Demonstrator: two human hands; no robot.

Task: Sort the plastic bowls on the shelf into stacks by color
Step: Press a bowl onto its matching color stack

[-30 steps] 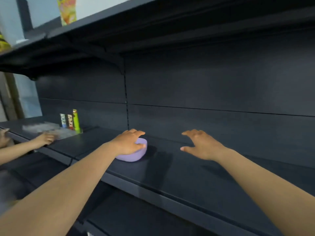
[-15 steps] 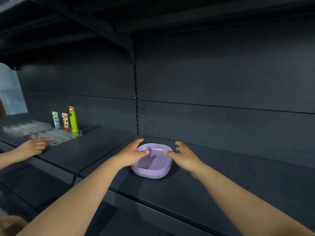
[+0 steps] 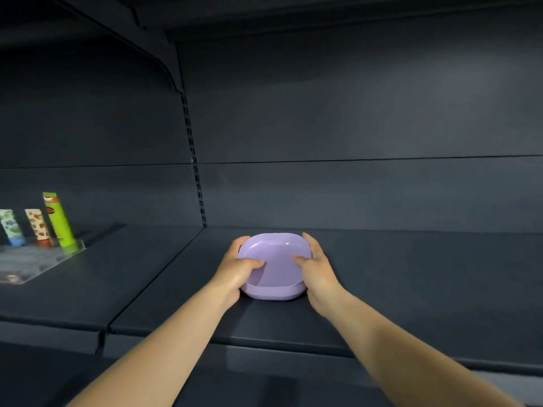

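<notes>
Both hands hold the purple bowl stack on the shelf.

Head view: half a second ago the left hand (image 3: 235,271) and right hand (image 3: 318,268) only touched the rim; now each grip is curled round a side of the purple bowl stack (image 3: 274,267), thumbs over the rim. Likely squaring it up or about to lift. The stack is lilac, rounded-square, glossy, with nested rims showing at its near right corner. It sits mid-shelf (image 3: 411,289), well apart from the tubes (image 3: 57,220) at far left.

dim, soft overhead glow, wide-angle bending, slightly blurred edges
</notes>
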